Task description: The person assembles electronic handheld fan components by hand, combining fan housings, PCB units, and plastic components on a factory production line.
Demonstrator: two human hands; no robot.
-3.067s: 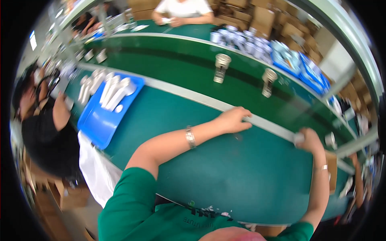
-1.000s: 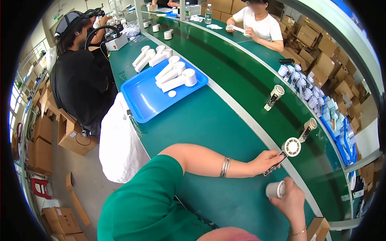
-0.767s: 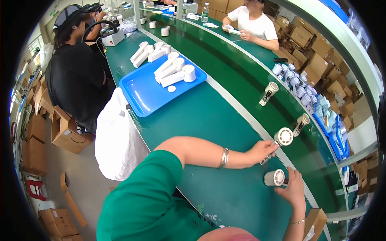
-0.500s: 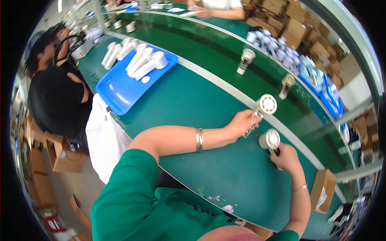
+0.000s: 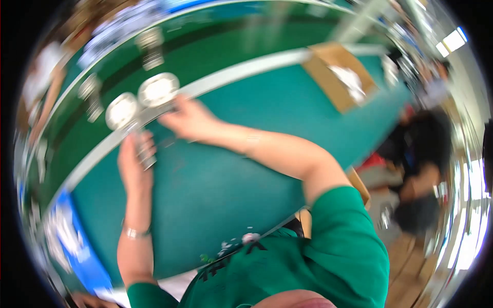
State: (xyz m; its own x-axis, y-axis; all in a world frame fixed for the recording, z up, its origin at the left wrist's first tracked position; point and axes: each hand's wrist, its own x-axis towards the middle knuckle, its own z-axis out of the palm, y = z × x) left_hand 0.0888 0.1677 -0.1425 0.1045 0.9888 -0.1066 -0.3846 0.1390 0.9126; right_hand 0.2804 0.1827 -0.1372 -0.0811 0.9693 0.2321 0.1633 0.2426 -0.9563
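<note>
The picture is blurred by head motion. My left hand grips the handle of a white hand-held device with a round head, held upright over the green table. My right hand reaches from the right and holds a second white round-headed device just beside the first. Both devices sit close together at the white strip that edges the darker green belt. A bracelet is on my left wrist.
Two more upright devices stand on the belt beyond. An open cardboard box lies at the upper right, a blue tray at the lower left. A person in black sits to the right.
The view has swung sharply round and blurred. Both my hands still hold their devices, whose round heads have come closer together at the white strip.
</note>
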